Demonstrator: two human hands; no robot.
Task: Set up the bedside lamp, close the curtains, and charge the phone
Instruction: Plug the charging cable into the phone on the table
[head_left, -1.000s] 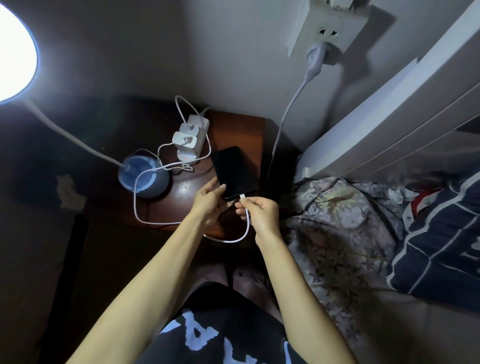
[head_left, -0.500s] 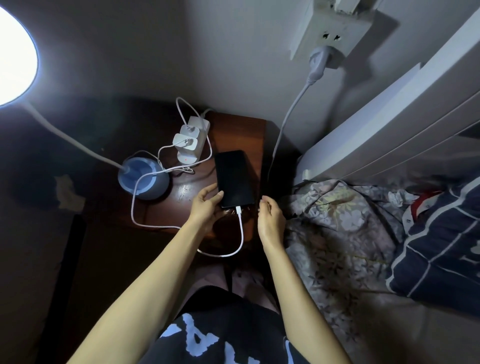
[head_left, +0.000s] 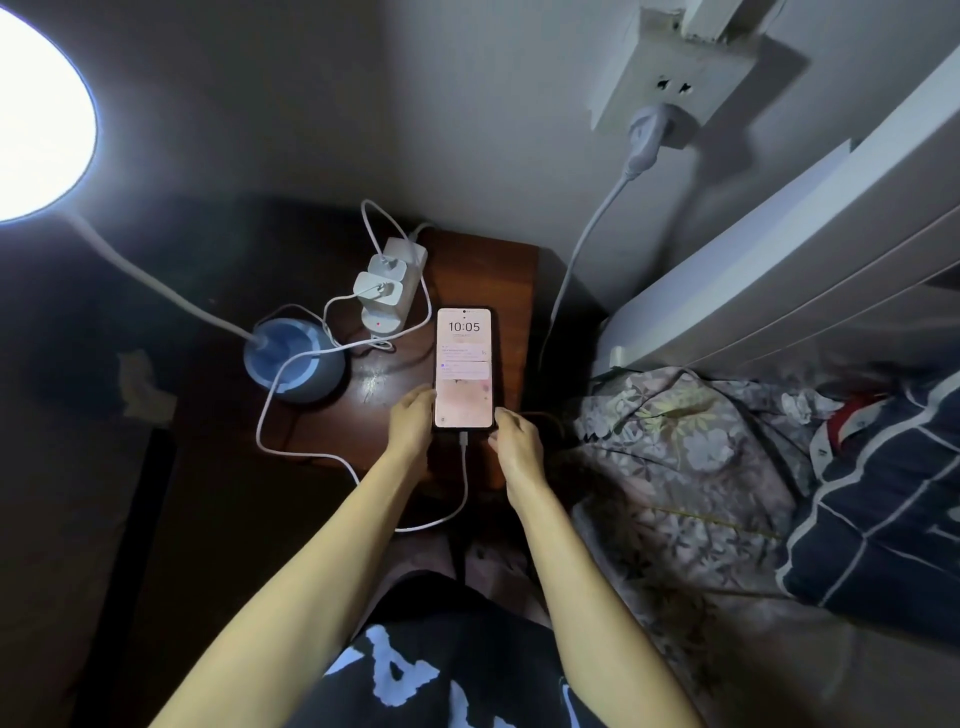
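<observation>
The dark brown wooden desk (head_left: 470, 270) carries a flat black phone with a lit screen (head_left: 464, 369), between the 2 hands. The left hand (head_left: 410, 423) and right hand (head_left: 517, 447) pinch its slippery, breakable bottom corners. The thin white bendy cable (head_left: 464, 483) hangs from its bottom edge.

Dim room, blown-out lamp (head_left: 31, 111) glare upper left — wide-angle edge distortion

phone (head_left: 464, 368) on nightstand (head_left: 483, 275) | lamp base (head_left: 294, 359) left | power strip (head_left: 392, 285) behind
</observation>
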